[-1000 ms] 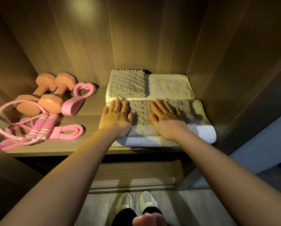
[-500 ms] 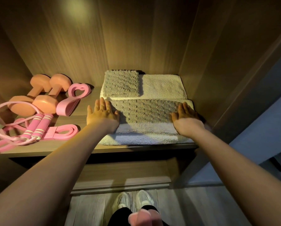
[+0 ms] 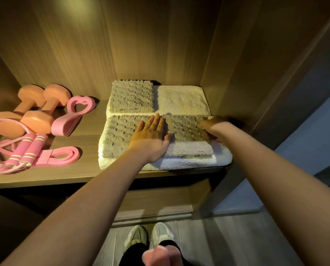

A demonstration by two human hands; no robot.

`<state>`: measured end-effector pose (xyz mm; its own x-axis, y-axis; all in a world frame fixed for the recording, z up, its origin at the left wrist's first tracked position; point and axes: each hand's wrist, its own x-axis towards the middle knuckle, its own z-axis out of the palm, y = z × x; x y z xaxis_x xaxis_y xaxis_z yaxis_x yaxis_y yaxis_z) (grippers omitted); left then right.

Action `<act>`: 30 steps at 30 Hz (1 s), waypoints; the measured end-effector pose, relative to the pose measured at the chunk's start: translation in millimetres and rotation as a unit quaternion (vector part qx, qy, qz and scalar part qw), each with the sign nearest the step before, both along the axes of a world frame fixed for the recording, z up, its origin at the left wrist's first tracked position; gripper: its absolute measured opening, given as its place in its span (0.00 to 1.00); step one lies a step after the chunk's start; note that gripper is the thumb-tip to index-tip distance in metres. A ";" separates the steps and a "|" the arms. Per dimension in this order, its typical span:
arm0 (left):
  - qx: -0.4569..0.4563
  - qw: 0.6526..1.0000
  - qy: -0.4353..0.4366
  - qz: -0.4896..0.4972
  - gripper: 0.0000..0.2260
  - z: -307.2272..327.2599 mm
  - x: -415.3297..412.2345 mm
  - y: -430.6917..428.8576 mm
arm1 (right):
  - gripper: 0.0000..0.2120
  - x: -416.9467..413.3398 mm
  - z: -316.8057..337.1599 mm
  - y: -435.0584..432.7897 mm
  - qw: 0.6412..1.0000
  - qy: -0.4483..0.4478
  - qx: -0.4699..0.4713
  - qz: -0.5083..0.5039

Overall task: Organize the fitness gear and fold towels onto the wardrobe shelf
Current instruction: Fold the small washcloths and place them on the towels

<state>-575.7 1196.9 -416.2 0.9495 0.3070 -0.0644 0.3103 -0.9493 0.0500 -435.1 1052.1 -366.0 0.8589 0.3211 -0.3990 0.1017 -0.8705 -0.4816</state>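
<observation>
Views: one. Head-worn wide-angle camera, above and just in front of the brown wooden wardrobe shelf [image 3: 74, 169], near it.
Facing: forward and steeply down into the wardrobe. The wood-grain back panel [image 3: 141, 45] fills the top; pale trainers [image 3: 152, 235] on the grey plank floor [image 3: 237, 242] sit at the bottom edge.
Framing: bare left forearm [image 3: 102, 192] and bare right forearm [image 3: 271, 169] enter from the lower corners.
Dim right margin: possibly a wall beside the wardrobe.

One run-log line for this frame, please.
left hand flat on grey towel | right hand at its right edge, blurred | dumbbells lying left, untouched
</observation>
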 end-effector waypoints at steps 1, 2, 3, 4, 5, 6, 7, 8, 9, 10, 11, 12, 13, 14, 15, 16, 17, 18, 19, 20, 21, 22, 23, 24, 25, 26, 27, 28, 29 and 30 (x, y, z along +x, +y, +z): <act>0.000 1.000 -0.002 -0.002 0.31 -0.8 0.0 0.4 | 0.17 0.6 2.0 -0.1 1.000 0.031 0.004 0.001; 0.000 1.000 -0.003 -0.002 0.31 -1.7 0.0 0.4 | 0.17 0.6 5.0 -1.0 0.998 0.067 0.015 0.000; 0.001 1.000 -0.003 -0.002 0.32 -2.4 0.5 0.3 | 0.15 1.4 8.2 -2.6 0.994 0.104 0.029 -0.009; 0.001 1.000 -0.004 -0.002 0.32 -2.7 1.2 0.5 | 0.13 2.3 11.4 -4.6 0.990 0.133 0.045 -0.025; -0.001 1.000 -0.005 -0.001 0.32 -2.6 1.3 0.2 | 0.12 2.9 13.7 -6.8 0.984 0.158 0.068 -0.044; -0.004 1.000 -0.005 -0.001 0.31 -1.8 1.0 0.2 | 0.14 2.8 16.3 -8.9 0.976 0.183 0.100 -0.062; -0.008 1.000 -0.006 -0.002 0.31 -0.5 0.1 0.4 | 0.16 1.8 19.4 -9.7 0.965 0.209 0.142 -0.076; -0.017 1.000 -0.016 -0.006 0.31 2.1 -1.1 0.7 | 0.16 -0.3 23.6 -9.0 0.951 0.232 0.191 -0.079; -0.039 0.998 -0.039 -0.009 0.30 6.3 -3.2 0.6 | 0.15 -3.4 28.6 -7.3 0.936 0.250 0.237 -0.073; -0.078 0.994 -0.080 -0.001 0.29 11.3 -5.4 0.8 | 0.12 -6.6 33.5 -4.5 0.922 0.262 0.276 -0.065; -0.140 0.979 -0.143 0.022 0.26 17.4 -7.7 1.6 | 0.10 -10.9 38.7 -0.8 0.909 0.271 0.312 -0.060; -0.235 0.945 -0.220 0.063 0.22 23.9 -10.4 2.7 | 0.08 -17.3 44.6 4.4 0.893 0.285 0.343 -0.058; -0.363 0.881 -0.278 0.116 0.17 32.1 -13.3 4.3 | 0.08 -24.9 50.7 11.0 0.875 0.304 0.372 -0.063; -0.508 0.792 -0.297 0.162 0.14 41.9 -16.6 7.6 | 0.06 -32.9 56.1 19.3 0.862 0.318 0.391 -0.063; -0.623 0.703 -0.288 0.187 0.13 52.4 -19.9 12.0 | 0.06 -40.4 60.5 28.4 0.855 0.325 0.401 -0.052; -0.696 0.640 -0.267 0.187 0.16 61.5 -23.4 17.3 | 0.07 -47.3 63.7 38.4 0.859 0.317 0.401 -0.035; -0.741 0.596 -0.250 0.182 0.21 69.0 -27.6 23.7 | 0.10 -55.5 66.3 48.0 0.865 0.304 0.398 -0.015; -0.764 0.571 -0.240 0.178 0.24 75.2 -31.7 30.4 | 0.13 -63.2 67.2 55.5 0.869 0.298 0.396 0.006; -0.776 0.557 -0.235 0.180 0.26 81.2 -36.3 36.0 | 0.17 -71.3 68.9 62.5 0.871 0.294 0.392 0.025; -0.773 0.557 -0.238 0.189 0.25 85.4 -40.3 40.6 | 0.17 -78.5 69.4 67.5 0.876 0.285 0.387 0.042; -0.766 0.561 -0.242 0.201 0.23 88.1 -44.3 44.3 | 0.16 -84.5 68.9 72.9 0.882 0.275 0.378 0.056; -0.751 0.573 -0.248 0.214 0.18 89.4 -48.6 47.3 | 0.15 -88.8 68.6 78.3 0.890 0.263 0.367 0.066; -0.730 0.588 -0.258 0.236 0.11 88.7 -51.5 49.2 | 0.17 -92.9 68.1 80.8 0.893 0.258 0.360 0.079; -0.706 0.601 -0.270 0.261 0.04 87.1 -54.0 53.5 | 0.19 -94.8 66.1 84.9 0.895 0.253 0.355 0.096; -0.693 0.600 -0.280 0.285 0.01 83.8 -55.2 57.3 | 0.19 -96.4 64.0 86.9 0.899 0.237 0.352 0.106; -0.690 0.593 -0.283 0.305 0.03 79.7 -56.7 61.5 | 0.18 -97.1 59.5 88.1 0.910 0.195 0.349 0.114; -0.693 0.585 -0.279 0.316 0.04 74.6 -57.9 67.0 | 0.15 -97.0 52.4 87.1 0.926 0.122 0.336 0.124; -0.690 0.593 -0.264 0.321 0.04 70.2 -59.5 71.5 | 0.12 -97.1 44.9 83.7 0.941 0.037 0.303 0.147; -0.677 0.618 -0.240 0.321 0.04 66.4 -60.6 75.5 | 0.11 -97.8 37.2 80.3 0.948 -0.028 0.263 0.178; -0.650 0.656 -0.216 0.317 0.03 63.4 -61.4 78.8 | 0.12 -97.8 27.4 75.8 0.949 -0.060 0.226 0.211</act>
<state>-637.0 1275.8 -352.8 0.6729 0.6021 -0.4298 0.3129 0.2949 0.9029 -532.9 1128.0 -338.7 0.6471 0.7610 -0.0458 0.4727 -0.4476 -0.7591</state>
